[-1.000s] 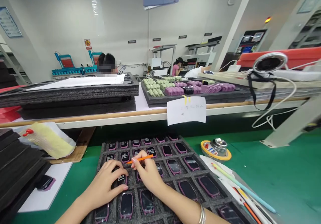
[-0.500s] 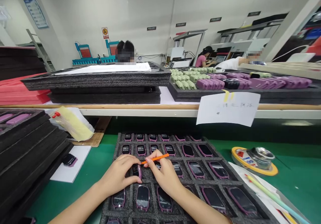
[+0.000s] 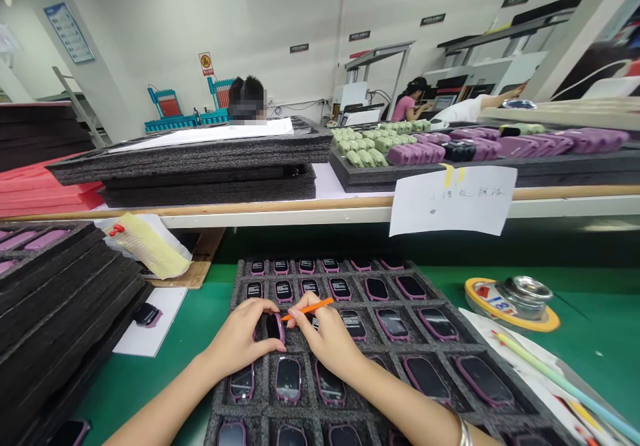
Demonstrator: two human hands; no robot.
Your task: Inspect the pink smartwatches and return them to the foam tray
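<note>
Between the thumb and fingers of my left hand is a purple-framed smartwatch body with a dark screen, held at its compartment in the black foam tray. My right hand pinches a thin orange stick, its kind unclear. The stick's pointed end reaches the watch's right edge; exact contact is hard to see. Around both hands, rows of similar watches fill the tray, such as one with a blank screen just below. Several in the far rows show white text, like this lit watch.
Stacked black foam trays rise at the left, beside a watch on a white pad. Yellow tape with a metal dish lies right. A shelf edge crosses ahead, with a paper note hanging from it. Other people sit beyond.
The view has shifted slightly. Both hands stay at the same watch with nearly the same grip, and the orange stick remains at its right edge.
</note>
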